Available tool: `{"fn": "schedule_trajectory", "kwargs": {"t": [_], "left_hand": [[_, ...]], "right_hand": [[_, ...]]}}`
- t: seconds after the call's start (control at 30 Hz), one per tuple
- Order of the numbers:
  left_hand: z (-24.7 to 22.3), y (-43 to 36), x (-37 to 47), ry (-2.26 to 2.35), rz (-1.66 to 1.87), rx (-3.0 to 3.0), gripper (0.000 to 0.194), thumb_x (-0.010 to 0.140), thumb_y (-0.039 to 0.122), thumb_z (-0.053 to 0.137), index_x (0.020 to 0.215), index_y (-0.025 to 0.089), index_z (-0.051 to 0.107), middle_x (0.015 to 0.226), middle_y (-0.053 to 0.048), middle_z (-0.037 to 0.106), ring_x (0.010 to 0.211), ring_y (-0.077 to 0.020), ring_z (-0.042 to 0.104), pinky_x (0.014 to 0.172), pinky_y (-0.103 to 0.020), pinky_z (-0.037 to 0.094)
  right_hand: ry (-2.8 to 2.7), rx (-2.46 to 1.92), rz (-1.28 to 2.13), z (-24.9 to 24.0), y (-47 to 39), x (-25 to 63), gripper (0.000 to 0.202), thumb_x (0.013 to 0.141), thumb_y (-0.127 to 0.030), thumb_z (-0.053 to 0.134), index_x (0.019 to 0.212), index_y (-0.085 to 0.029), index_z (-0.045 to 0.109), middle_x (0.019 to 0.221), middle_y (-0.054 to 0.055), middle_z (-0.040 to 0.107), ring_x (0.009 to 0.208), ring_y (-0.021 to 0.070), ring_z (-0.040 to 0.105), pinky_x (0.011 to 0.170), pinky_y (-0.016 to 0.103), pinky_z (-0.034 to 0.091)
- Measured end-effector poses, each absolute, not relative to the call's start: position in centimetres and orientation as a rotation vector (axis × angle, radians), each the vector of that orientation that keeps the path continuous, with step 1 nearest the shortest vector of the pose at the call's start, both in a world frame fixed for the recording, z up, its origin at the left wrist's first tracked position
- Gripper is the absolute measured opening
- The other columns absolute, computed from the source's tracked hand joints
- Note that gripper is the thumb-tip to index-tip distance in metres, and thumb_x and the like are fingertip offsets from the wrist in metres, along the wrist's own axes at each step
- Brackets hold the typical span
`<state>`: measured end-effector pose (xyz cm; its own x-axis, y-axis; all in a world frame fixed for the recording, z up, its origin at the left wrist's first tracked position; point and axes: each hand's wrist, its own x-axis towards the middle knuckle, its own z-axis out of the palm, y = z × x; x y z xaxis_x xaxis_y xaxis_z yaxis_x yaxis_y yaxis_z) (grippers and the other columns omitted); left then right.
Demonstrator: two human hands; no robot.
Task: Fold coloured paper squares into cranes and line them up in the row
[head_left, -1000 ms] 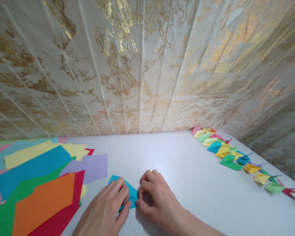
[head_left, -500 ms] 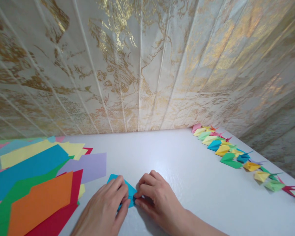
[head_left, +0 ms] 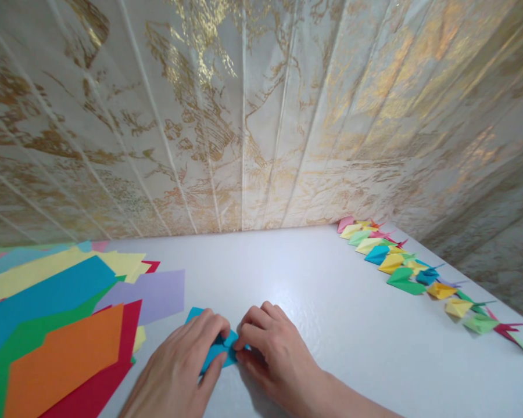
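A small blue sheet of paper (head_left: pixel 218 350), partly folded, lies on the white table at the lower middle. My left hand (head_left: pixel 187 354) holds its left part, thumb at the near edge and fingers curled over the top. At its right corner my right hand (head_left: pixel 272 345) pinches the paper between thumb and fingers. A raised flap shows between the two hands. Both hands cover much of the paper, so its full outline is hidden.
Loose coloured sheets, with an orange sheet (head_left: pixel 65 360) on top, overlap at the left. Folded paper pieces, among them a green one (head_left: pixel 405 283), run in rows along the right edge. A gold-patterned curtain (head_left: pixel 226 145) hangs behind the white table (head_left: pixel 331 325).
The right part of the blue paper has been lifted and folded between my fingers, and a flap now shows. My left fingers have opened a little. The view has shifted slightly.
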<state>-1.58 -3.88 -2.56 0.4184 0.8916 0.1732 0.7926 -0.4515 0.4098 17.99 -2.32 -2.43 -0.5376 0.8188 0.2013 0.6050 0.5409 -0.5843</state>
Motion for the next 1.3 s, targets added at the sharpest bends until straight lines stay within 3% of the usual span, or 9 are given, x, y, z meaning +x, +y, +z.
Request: {"fn": "schedule_trajectory", "kwargs": {"t": [0.13, 0.27, 0.5, 0.7, 0.93, 1.07, 1.3], "left_hand": [[-2.7, -3.8, -1.6, 1.412, 0.568, 2.426, 0.017, 0.096, 0.021, 0.045, 0.098, 0.03, 0.059, 0.095, 0.0, 0.061, 0.084, -0.0196, 0.065, 0.073, -0.031, 0.052], [-2.6, -3.9, -1.5, 1.416, 0.577, 2.42, 0.019, 0.095, 0.022, 0.043, 0.096, 0.03, 0.061, 0.094, 0.0, 0.057, 0.077, -0.0183, 0.064, 0.069, -0.029, 0.053], [-3.0, -4.0, -1.6, 1.433, 0.569, 2.442, 0.021, 0.097, 0.022, 0.039, 0.096, 0.03, 0.059, 0.1, -0.003, 0.049, 0.081, -0.0198, 0.065, 0.069, -0.032, 0.055], [-2.9, -4.0, -1.6, 1.416, 0.587, 2.44, 0.018, 0.097, 0.022, 0.04, 0.098, 0.029, 0.057, 0.101, -0.003, 0.051, 0.085, -0.0204, 0.064, 0.072, -0.033, 0.055], [-3.0, -4.1, -1.6, 1.416, 0.593, 2.399, 0.017, 0.096, 0.02, 0.042, 0.098, 0.029, 0.056, 0.1, -0.002, 0.053, 0.084, -0.02, 0.063, 0.072, -0.032, 0.053], [-3.2, -4.0, -1.7, 1.429, 0.637, 2.406, 0.014, 0.095, 0.022, 0.045, 0.098, 0.029, 0.057, 0.1, -0.002, 0.056, 0.086, -0.02, 0.064, 0.074, -0.031, 0.053], [-3.2, -3.9, -2.0, 1.399, 0.578, 2.356, 0.014, 0.099, 0.027, 0.043, 0.099, 0.029, 0.056, 0.1, -0.002, 0.054, 0.088, -0.0202, 0.063, 0.075, -0.032, 0.052]], "right_hand": [[-2.292, -1.097, 0.751, -2.2, -1.8, 18.8, 0.015, 0.081, -0.005, 0.069, 0.087, -0.019, 0.067, 0.089, 0.002, 0.064, 0.085, 0.0175, 0.054, 0.078, 0.031, 0.04], [-2.255, -1.015, 0.882, -1.9, -1.5, 20.0, 0.026, 0.081, 0.003, 0.065, 0.093, -0.019, 0.07, 0.091, 0.002, 0.063, 0.087, 0.0161, 0.055, 0.08, 0.028, 0.042], [-2.19, -1.263, 0.913, -1.1, -2.3, 18.9, 0.016, 0.076, -0.003, 0.071, 0.08, -0.017, 0.065, 0.088, 0.001, 0.059, 0.089, 0.0186, 0.052, 0.086, 0.035, 0.039], [-2.231, -1.349, 0.847, -1.4, -2.3, 18.3, 0.018, 0.076, -0.003, 0.066, 0.085, -0.018, 0.06, 0.095, 0.003, 0.057, 0.092, 0.0213, 0.049, 0.085, 0.038, 0.038], [-2.24, -1.173, 0.833, -1.5, -2.1, 19.2, 0.036, 0.072, 0.008, 0.057, 0.097, -0.018, 0.056, 0.101, 0.004, 0.06, 0.094, 0.0209, 0.05, 0.086, 0.037, 0.04], [-2.301, -0.912, 0.819, -1.7, -1.8, 19.9, 0.043, 0.077, 0.009, 0.047, 0.106, -0.02, 0.06, 0.102, 0.005, 0.063, 0.093, 0.0192, 0.055, 0.083, 0.031, 0.045], [-2.507, -0.677, 0.524, -1.9, -1.4, 20.8, 0.035, 0.082, 0.003, 0.055, 0.104, -0.021, 0.068, 0.101, 0.003, 0.07, 0.084, 0.0176, 0.058, 0.076, 0.029, 0.045]]}}
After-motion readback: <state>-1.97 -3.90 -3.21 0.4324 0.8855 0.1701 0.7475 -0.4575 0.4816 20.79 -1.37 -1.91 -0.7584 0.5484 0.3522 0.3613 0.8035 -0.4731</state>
